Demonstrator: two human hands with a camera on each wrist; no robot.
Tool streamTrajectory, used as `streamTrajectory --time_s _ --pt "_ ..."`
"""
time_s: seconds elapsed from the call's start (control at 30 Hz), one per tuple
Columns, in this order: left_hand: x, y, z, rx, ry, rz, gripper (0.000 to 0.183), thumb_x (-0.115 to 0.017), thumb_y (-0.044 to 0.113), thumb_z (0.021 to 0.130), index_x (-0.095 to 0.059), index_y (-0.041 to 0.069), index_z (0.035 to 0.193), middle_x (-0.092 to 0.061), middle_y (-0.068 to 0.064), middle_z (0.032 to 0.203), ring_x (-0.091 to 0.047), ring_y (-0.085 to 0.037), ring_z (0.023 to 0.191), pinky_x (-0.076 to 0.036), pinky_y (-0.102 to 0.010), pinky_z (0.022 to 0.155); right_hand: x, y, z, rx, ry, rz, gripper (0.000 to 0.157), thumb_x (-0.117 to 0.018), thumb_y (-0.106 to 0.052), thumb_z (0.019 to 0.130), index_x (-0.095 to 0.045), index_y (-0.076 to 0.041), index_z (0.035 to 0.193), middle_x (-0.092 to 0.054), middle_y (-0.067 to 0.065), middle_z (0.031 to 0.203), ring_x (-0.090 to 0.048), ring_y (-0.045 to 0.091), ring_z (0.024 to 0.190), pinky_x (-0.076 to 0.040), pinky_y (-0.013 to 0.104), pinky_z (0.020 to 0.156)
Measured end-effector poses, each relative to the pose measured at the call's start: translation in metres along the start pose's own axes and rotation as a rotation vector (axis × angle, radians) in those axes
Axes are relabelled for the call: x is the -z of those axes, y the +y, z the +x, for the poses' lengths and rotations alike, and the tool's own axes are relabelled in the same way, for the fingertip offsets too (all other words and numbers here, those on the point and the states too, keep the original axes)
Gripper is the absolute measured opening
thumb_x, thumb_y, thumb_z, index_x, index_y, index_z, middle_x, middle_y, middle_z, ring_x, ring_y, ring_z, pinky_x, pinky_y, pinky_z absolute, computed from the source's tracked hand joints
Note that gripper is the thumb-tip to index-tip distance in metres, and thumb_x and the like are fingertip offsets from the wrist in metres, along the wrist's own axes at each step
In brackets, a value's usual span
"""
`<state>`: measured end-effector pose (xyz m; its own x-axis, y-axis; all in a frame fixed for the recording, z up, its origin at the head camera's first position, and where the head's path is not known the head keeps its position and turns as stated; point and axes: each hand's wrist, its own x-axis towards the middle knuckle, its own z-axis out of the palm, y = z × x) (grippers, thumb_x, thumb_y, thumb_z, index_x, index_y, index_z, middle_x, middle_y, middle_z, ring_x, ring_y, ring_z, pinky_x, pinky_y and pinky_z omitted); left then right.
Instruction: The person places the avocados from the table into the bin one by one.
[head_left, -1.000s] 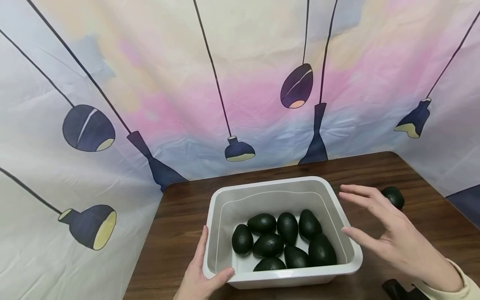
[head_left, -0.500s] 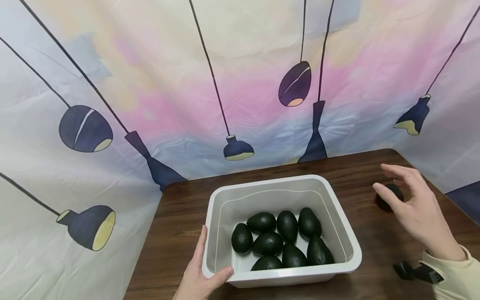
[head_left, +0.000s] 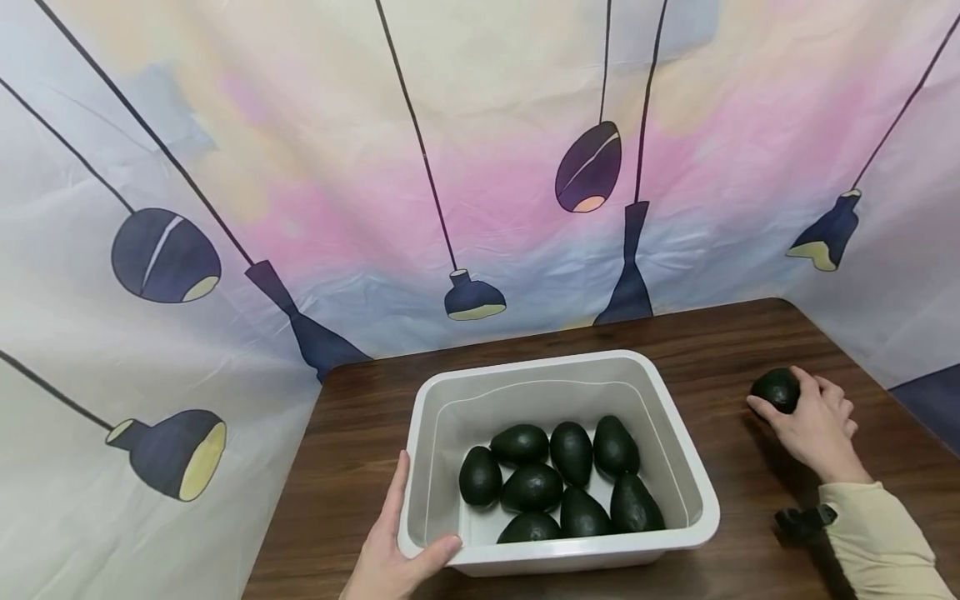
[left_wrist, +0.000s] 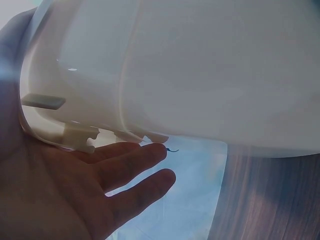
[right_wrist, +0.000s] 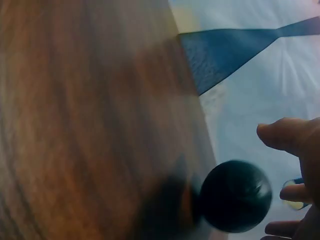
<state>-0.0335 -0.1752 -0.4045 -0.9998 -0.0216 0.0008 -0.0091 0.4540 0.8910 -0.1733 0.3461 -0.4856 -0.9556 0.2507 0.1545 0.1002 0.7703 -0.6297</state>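
Note:
A light grey plastic bin [head_left: 540, 546] stands on the table with several dark green avocados [head_left: 572, 454] lying in it. My left hand [head_left: 393, 542] holds the bin's near left corner, thumb over the rim and fingers along the outer wall. In the left wrist view, the left hand [left_wrist: 110, 185] has its fingers beneath the bin's rim. To the right of the bin, my right hand [head_left: 813, 425] grips a single avocado [head_left: 775, 389], thumb on its near side and index finger on its far side. The right wrist view shows this avocado [right_wrist: 236, 196] beside the right hand [right_wrist: 305, 175], with a gap between them.
The dark wooden table [head_left: 352, 417] reaches back to a hanging cloth [head_left: 337, 167] printed with lamps. A black strap piece [head_left: 804, 523] sits at the right sleeve [head_left: 885, 542].
My right hand has moved from beside the bin's right rim out to the lone avocado, and its fingers have closed round it. My left hand stays at the bin's corner.

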Motion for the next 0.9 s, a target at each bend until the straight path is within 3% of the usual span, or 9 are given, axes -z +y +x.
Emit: streamTrajectory --time_s 0.3,0.57,0.77,0.9 --pt "-0.0024 -0.0013 0.0005 0.019 0.004 -0.012 0.105 -0.083 0.023 0.077 -0.014 0.031 0.156 -0.033 -0.014 0.153 -0.052 -0.035 0.118 -0.05 -0.026 0.081 -0.0042 0.0073 0.0041 -0.032 -0.027 -0.004 0.096 -0.058 -0.052 0.092 -0.012 0.012 0.148 -0.012 0.053 0.133 -0.015 0.071 0.116 -0.015 0.074 0.082" --pt "-0.0012 -0.0006 0.0005 0.007 0.009 -0.005 0.106 -0.084 0.023 0.076 -0.015 0.026 0.157 -0.035 -0.014 0.152 -0.053 -0.032 0.117 -0.05 -0.026 0.081 -0.0102 0.0095 0.0012 -0.076 0.017 0.013 0.084 -0.059 -0.04 0.095 -0.018 0.013 0.146 -0.02 0.052 0.127 -0.024 0.067 0.112 -0.02 0.071 0.082" --pt "-0.0012 -0.0008 0.0006 0.017 0.014 -0.001 0.106 -0.085 0.025 0.075 -0.017 0.034 0.156 -0.036 -0.011 0.152 -0.052 -0.031 0.118 -0.049 -0.025 0.083 -0.0101 0.0096 0.0 -0.076 0.018 0.033 0.081 -0.057 -0.037 0.096 -0.018 0.015 0.145 -0.021 0.051 0.127 -0.024 0.065 0.115 -0.017 0.074 0.085" --pt "-0.001 -0.002 0.0005 0.015 0.018 0.006 0.106 -0.085 0.024 0.075 -0.016 0.033 0.156 -0.036 -0.01 0.152 -0.052 -0.027 0.117 -0.048 -0.024 0.085 -0.0095 0.0086 -0.0015 -0.074 0.013 0.046 0.082 -0.057 -0.039 0.096 -0.018 0.015 0.145 -0.021 0.051 0.128 -0.024 0.063 0.116 -0.018 0.073 0.084"
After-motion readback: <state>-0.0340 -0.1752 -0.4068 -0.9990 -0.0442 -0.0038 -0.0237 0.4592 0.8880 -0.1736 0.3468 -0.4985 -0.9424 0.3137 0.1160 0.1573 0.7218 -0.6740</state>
